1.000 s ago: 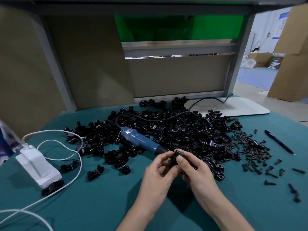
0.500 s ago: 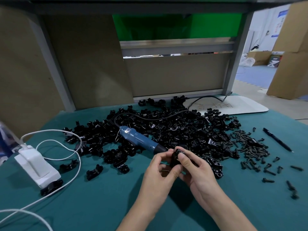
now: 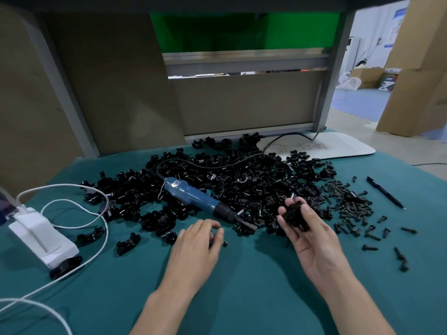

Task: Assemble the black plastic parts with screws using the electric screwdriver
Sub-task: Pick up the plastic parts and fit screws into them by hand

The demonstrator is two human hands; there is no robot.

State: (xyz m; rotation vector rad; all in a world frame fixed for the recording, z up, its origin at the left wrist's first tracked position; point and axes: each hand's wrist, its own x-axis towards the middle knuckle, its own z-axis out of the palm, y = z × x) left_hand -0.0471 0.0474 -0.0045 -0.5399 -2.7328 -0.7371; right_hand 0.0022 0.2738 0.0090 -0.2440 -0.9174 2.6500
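The right hand (image 3: 312, 235) was turned palm-up above the teal-covered desk (image 3: 242, 298), its fingers curled around a small black plastic part (image 3: 295, 215) held just in front of the large heap of loose black plastic parts (image 3: 242, 187). The left hand (image 3: 197, 247) lay palm-down on the cloth, fingers bent and nearly closed over a small black screw (image 3: 224, 243) at its fingertips; whether it actually gripped the screw could not be told through the blur. The blue electric screwdriver (image 3: 196, 198) rested on its side across the heap, its dark tip pointing toward the gap between the two hands, its black cable looping back over the parts. A scatter of black screws (image 3: 348, 201) lay right of the heap, with a black pen (image 3: 384, 192) beyond them. A white power adapter (image 3: 42, 238) with white cord sat at the far left.
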